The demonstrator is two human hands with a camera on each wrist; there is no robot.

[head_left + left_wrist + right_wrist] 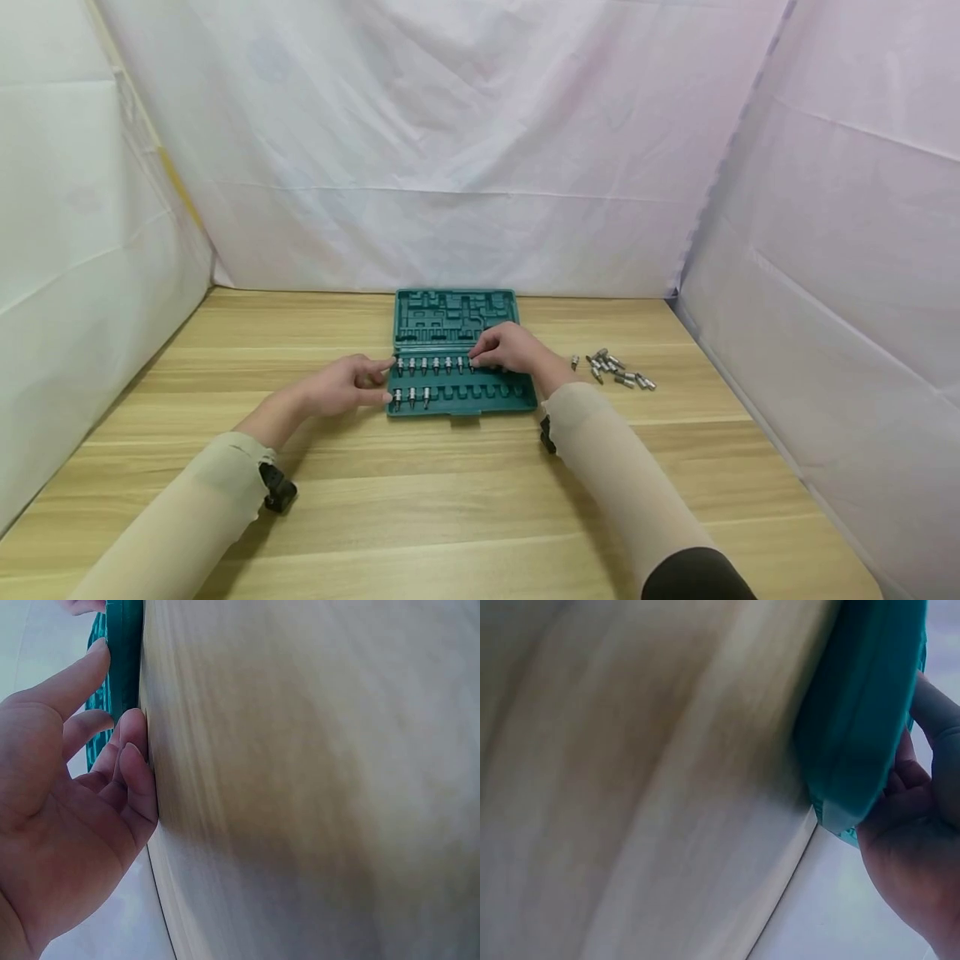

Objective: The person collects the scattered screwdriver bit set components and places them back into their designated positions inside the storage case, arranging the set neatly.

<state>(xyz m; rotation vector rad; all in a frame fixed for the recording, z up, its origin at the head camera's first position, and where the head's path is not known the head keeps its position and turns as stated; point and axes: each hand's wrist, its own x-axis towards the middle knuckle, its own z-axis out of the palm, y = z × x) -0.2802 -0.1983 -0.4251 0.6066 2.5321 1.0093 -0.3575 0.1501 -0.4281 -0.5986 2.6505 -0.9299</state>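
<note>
A green plastic socket case (487,406) lies open on the wooden table, its molded lid (456,302) at the back. Silver bit sockets with dark tips fill the left part of its back row; three bit sockets (412,398) sit at the left of the front row. My right hand (512,348) is over the back row, thumb and fingertips pinching a bit socket (472,364) at the end of the filled run. At the case's left edge, my left hand (341,387) rests thumb and fingertips against the side; the left wrist view shows its fingers (137,776) loosely bent.
Right of the case, several loose bit sockets (602,363) lie in a small heap, with one bit socket (574,362) apart on its left. White cloth (450,192) hangs behind the table and along both sides. Each forearm wears a pale sleeve and a black wrist camera (278,487).
</note>
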